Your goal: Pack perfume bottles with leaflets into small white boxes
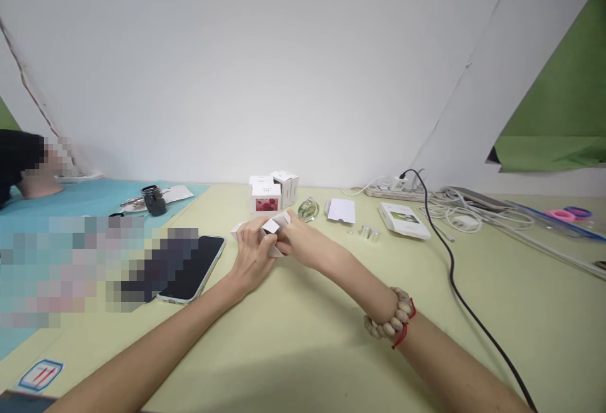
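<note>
Both my hands are closed around a small white cardboard box (271, 226) with raised flaps, held just above the table. My left hand (250, 252) grips its left side, thumb at the front edge. On the other side my right hand (296, 236) has its fingers at the flaps, partly hidden by the box. Behind them stand several small white boxes (266, 198), one with a red flower picture. A green glass bottle (308, 209) lies just beyond my right hand. Right of it are a folded white card (341, 210) and small silvery cylinders (369, 233).
A phone (193, 269) lies left of my hands. At right are a flat white box (404, 220), a power strip (395, 193), coiled white cables (461, 211), a black cable (452, 268) and scissors (568, 213). A dark jar (154, 201) stands on the blue cover at left.
</note>
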`<state>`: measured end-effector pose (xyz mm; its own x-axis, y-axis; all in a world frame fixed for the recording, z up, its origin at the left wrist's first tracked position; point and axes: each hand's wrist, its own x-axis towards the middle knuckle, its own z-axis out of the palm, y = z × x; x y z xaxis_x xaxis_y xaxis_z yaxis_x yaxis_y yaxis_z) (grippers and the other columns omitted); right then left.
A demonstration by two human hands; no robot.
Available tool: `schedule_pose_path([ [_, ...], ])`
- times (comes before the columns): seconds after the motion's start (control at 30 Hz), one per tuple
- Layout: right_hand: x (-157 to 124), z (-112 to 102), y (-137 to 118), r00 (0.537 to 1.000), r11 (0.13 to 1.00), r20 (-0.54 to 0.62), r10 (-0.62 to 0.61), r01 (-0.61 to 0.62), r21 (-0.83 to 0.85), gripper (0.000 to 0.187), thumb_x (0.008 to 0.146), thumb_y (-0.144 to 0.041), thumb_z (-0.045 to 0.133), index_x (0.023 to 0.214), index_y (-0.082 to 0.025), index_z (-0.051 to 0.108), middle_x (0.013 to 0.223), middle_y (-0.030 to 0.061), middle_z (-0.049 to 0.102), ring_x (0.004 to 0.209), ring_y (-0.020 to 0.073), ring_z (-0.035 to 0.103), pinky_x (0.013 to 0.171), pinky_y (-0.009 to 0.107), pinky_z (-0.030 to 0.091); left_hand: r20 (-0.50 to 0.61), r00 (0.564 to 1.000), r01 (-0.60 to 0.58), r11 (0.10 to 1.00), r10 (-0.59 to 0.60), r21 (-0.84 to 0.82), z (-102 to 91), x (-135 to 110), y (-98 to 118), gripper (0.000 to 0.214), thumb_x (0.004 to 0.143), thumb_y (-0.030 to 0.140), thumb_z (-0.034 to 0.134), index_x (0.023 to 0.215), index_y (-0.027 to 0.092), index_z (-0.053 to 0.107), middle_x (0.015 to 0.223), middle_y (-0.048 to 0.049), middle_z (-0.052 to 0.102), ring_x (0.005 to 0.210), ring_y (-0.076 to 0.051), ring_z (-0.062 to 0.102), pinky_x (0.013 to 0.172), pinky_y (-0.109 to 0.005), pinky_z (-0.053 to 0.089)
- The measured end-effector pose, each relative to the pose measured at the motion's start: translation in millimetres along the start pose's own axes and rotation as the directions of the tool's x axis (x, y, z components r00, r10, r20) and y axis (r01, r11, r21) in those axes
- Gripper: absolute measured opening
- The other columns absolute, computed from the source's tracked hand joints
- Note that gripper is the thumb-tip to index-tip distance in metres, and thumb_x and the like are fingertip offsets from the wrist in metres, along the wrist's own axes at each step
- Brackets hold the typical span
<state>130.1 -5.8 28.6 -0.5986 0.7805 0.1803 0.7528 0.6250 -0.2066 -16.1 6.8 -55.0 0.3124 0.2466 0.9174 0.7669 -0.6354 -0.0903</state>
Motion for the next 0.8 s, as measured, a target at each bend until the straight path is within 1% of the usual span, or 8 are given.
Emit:
schedule_pose_path([
  [0.07,0.7,4.4,4.6,0.998,1.000,0.069,-0.004,0.003,0.009,0.021,0.085,-0.015,0.039,0.072,-0.014,0.057,0.078,0.0070,0.044,0.090,0.0209,0.040,0.064,0.026,0.036,0.020,1.000,-0.018,1.000,0.018,0.019,1.2,-0.1,-1.7,0.024,0.070,0.014,0.055,0.090,0.021,0.043,0.117,-0.0131,0.043,0.108,-0.025,0.043,0.086,-0.044,0.036],
  [0.13,2.7,9.4,9.8,0.995,0.999,0.096,-0.035,0.035,0.006,0.022,0.085,-0.014,0.037,0.076,-0.015,0.057,0.074,0.0065,0.044,0.092,0.0222,0.039,0.068,0.028,0.036,0.044,0.999,-0.033,0.999,0.032,0.032,2.1,-0.5,-3.8,0.025,0.069,0.010,0.052,0.091,0.021,0.045,0.116,-0.0127,0.044,0.108,-0.024,0.043,0.087,-0.043,0.036],
  [0.23,7.3,15.7,16.7,0.995,0.997,0.070,-0.073,0.071,0.031,0.021,0.085,-0.014,0.037,0.081,-0.014,0.058,0.076,0.0066,0.045,0.092,0.0223,0.038,0.072,0.030,0.037,0.052,0.998,-0.030,0.998,0.027,0.054,2.9,-1.0,-6.0,0.027,0.068,0.006,0.050,0.091,0.020,0.047,0.117,-0.0126,0.046,0.108,-0.024,0.044,0.089,-0.043,0.035],
  [0.4,10.4,16.4,18.5,0.996,0.988,0.015,-0.091,0.089,0.130,0.021,0.086,-0.017,0.039,0.081,-0.014,0.059,0.082,0.0070,0.047,0.092,0.0211,0.042,0.075,0.031,0.039,0.050,0.999,-0.005,0.999,0.002,0.053,2.4,-1.1,-6.9,0.025,0.070,0.009,0.051,0.091,0.021,0.047,0.118,-0.0126,0.046,0.109,-0.024,0.043,0.089,-0.043,0.034],
  [0.47,9.8,16.4,16.4,0.995,0.986,-0.027,-0.092,0.094,0.138,0.021,0.086,-0.018,0.040,0.082,-0.014,0.060,0.087,0.0083,0.047,0.093,0.0214,0.043,0.076,0.033,0.040,0.047,0.998,0.027,0.998,-0.029,0.058,1.9,-1.3,-7.9,0.026,0.068,0.009,0.053,0.091,0.020,0.047,0.120,-0.0127,0.045,0.110,-0.025,0.042,0.089,-0.043,0.035],
  [0.57,8.9,20.8,13.7,0.993,0.990,-0.084,-0.079,0.088,0.107,0.020,0.086,-0.019,0.041,0.087,-0.016,0.061,0.098,0.0101,0.047,0.097,0.0226,0.044,0.080,0.035,0.041,0.050,0.996,0.070,0.995,-0.074,0.071,1.6,-1.5,-10.1,0.027,0.065,0.009,0.054,0.089,0.020,0.048,0.122,-0.0134,0.043,0.109,-0.026,0.042,0.087,-0.043,0.035],
  [0.7,8.0,29.4,15.2,0.993,0.994,-0.077,-0.086,0.091,0.057,0.019,0.085,-0.017,0.044,0.087,-0.019,0.063,0.105,0.0109,0.046,0.105,0.0248,0.041,0.085,0.037,0.040,0.019,0.998,0.056,0.996,-0.058,0.067,3.1,-0.6,-11.2,0.024,0.066,0.008,0.054,0.086,0.020,0.047,0.120,-0.0132,0.045,0.108,-0.025,0.043,0.086,-0.042,0.035],
  [0.8,8.1,30.6,19.7,0.993,0.990,-0.061,-0.101,0.107,0.094,0.017,0.084,-0.019,0.047,0.088,-0.018,0.063,0.109,0.0105,0.045,0.106,0.0248,0.042,0.087,0.039,0.039,0.008,0.999,0.041,0.997,-0.041,0.063,3.4,0.3,-10.2,0.023,0.068,0.009,0.055,0.086,0.020,0.045,0.119,-0.0130,0.045,0.109,-0.024,0.043,0.087,-0.042,0.034],
])
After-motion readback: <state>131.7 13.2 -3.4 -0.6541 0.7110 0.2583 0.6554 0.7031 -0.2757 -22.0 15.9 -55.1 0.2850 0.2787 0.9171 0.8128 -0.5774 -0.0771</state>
